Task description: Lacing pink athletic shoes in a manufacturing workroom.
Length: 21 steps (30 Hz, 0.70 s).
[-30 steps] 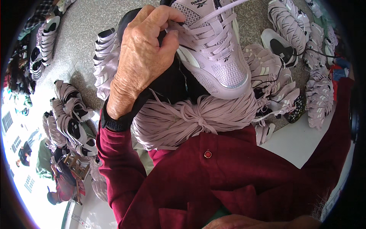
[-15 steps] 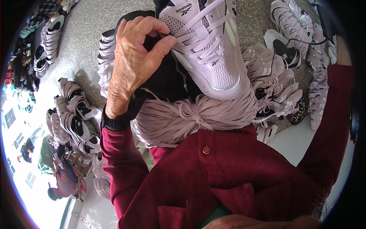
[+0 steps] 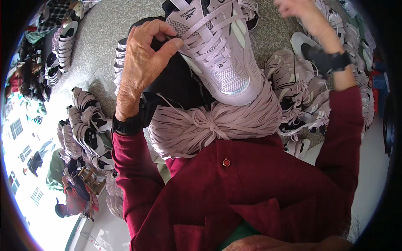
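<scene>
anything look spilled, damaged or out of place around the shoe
Nothing stands out. The lilac shoe by the left hand shows no obvious damage on its visible upper, and the lace bundle at its toe is tied around the middle. I see no spill.

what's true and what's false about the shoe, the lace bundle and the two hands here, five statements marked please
1. The left hand is at the side of the pale lilac shoe. True.
2. The right hand rests on the lace bundle. False: it is raised well apart from the bundle, near the picture's top edge.
3. The lace bundle is tied around its middle. True.
4. The shoe's toe points away from the person. False: it points toward the person.
5. Both sleeves are dark red. True.
</scene>
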Motion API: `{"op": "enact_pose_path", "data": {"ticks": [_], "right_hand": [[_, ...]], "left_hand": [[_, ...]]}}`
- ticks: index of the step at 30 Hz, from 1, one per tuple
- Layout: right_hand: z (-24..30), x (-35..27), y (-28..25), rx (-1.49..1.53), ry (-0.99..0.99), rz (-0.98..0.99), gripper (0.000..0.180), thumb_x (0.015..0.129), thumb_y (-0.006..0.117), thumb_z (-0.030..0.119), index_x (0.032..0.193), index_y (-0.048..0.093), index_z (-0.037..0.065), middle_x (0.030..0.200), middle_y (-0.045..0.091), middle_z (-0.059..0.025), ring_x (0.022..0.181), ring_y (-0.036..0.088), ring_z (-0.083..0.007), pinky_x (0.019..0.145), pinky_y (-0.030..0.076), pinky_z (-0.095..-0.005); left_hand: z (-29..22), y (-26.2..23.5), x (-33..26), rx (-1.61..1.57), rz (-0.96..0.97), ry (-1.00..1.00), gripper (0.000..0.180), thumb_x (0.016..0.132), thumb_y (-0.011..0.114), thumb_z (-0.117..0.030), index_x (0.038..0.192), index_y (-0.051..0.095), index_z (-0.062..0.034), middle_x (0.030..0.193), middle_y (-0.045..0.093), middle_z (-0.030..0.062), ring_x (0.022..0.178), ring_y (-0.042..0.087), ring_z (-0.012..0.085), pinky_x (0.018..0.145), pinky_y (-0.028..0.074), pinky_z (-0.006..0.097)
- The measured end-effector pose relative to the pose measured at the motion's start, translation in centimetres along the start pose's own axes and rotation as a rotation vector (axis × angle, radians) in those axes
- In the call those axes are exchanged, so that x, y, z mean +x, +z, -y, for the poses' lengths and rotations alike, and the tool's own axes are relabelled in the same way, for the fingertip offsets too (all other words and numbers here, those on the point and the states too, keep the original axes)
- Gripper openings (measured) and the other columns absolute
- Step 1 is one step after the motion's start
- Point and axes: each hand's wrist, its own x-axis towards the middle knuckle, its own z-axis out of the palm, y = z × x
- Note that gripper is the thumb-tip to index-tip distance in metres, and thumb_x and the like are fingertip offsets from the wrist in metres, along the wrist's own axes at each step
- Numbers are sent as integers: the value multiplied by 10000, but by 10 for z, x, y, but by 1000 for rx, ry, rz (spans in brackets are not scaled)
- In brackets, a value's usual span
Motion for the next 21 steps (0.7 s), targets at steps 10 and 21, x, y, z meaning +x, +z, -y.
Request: {"op": "enact_pose_path", "data": {"ticks": [10,21], "right_hand": [[-33,-25,105,-289,-83,169,359,972,534,36,1325,557,-25,988,686,-99,836,666,-136,752,568,-291],[-28,-2,-12,929,-358,-148,152,982,609,119,1094,690,57,981,713,-63,875,686,-207,841,565,-356]], "left_hand": [[-37,14,-4,61,-148,41,186,841,706,-81,1025,731,-72,737,675,95,606,656,244,564,517,346],[-66,26,-1,-31,189,-125,470,979,595,-129,1424,515,-3,693,653,75,615,583,97,605,493,260]]}}
